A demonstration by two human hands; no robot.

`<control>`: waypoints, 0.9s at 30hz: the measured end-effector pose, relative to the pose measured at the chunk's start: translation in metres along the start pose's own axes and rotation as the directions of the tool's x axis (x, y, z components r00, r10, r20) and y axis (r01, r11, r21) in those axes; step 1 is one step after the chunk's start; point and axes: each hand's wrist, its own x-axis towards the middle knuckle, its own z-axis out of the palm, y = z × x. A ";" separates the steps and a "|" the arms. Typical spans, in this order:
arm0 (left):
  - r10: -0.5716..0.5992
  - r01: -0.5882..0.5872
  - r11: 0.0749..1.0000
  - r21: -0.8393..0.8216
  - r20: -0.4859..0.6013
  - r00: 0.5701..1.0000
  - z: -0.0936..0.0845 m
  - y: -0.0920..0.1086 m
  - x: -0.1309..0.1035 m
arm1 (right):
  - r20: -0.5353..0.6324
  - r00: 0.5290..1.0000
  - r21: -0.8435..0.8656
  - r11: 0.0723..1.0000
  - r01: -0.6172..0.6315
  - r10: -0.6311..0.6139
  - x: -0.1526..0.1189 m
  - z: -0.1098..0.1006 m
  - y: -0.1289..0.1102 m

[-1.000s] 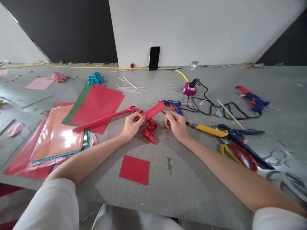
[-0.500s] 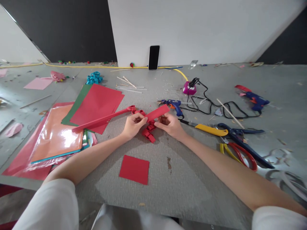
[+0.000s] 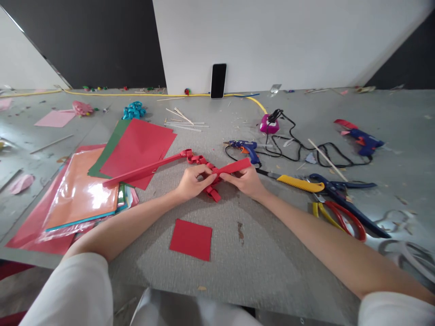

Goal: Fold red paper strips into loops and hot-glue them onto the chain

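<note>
Between my two hands is a red paper strip (image 3: 236,167). My left hand (image 3: 194,182) pinches its left end between thumb and fingers. With thumb on top, my right hand (image 3: 245,182) grips the strip near its middle, and its free end points up to the right. Under and behind the hands lie several curled red paper loops (image 3: 213,194), partly hidden by the fingers. A long folded red paper strip (image 3: 146,170) runs from the loops to the left over the paper sheets. Nearer to me, a red paper rectangle (image 3: 190,240) lies flat.
At left are red sheets (image 3: 139,145) and an orange pack in clear plastic (image 3: 84,190). Right of my hands lie a blue glue gun (image 3: 246,147), a yellow-handled cutter (image 3: 299,183), pliers (image 3: 353,208) and black cords. A phone (image 3: 218,81) leans against the back wall.
The strip has tipped lower and turned its free end to the right. My hands have come closer together, and the right thumb now presses on the strip.
</note>
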 end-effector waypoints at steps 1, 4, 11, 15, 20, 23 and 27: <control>0.017 -0.017 1.000 0.018 0.001 1.000 0.000 0.000 0.000 | -0.001 1.000 -0.003 1.000 0.001 -0.001 0.000 0.000 0.000; 0.069 -0.069 0.994 0.080 0.003 0.998 0.000 0.001 0.000 | -0.011 1.000 -0.005 1.000 0.022 -0.022 0.001 0.000 -0.002; 0.126 -0.138 0.967 0.214 0.071 0.990 0.000 -0.005 0.000 | 0.010 0.998 0.010 0.998 0.062 -0.063 0.001 0.000 -0.007; 0.128 -0.142 0.970 0.198 0.083 0.988 0.000 -0.005 0.000 | 0.017 0.999 0.001 0.999 0.051 -0.051 0.001 0.001 -0.007; 0.062 -0.068 0.989 0.133 0.053 0.997 0.000 0.001 0.000 | -0.012 1.000 0.034 0.999 0.012 -0.011 0.002 0.000 -0.010; -0.029 0.030 0.993 0.116 -0.007 1.000 0.001 0.003 0.001 | -0.110 0.994 0.105 0.994 -0.008 0.019 0.005 -0.001 -0.007; -0.127 0.128 0.991 0.024 -0.040 0.991 0.000 0.001 0.003 | -0.263 0.964 0.197 0.980 0.012 0.042 0.010 -0.001 0.004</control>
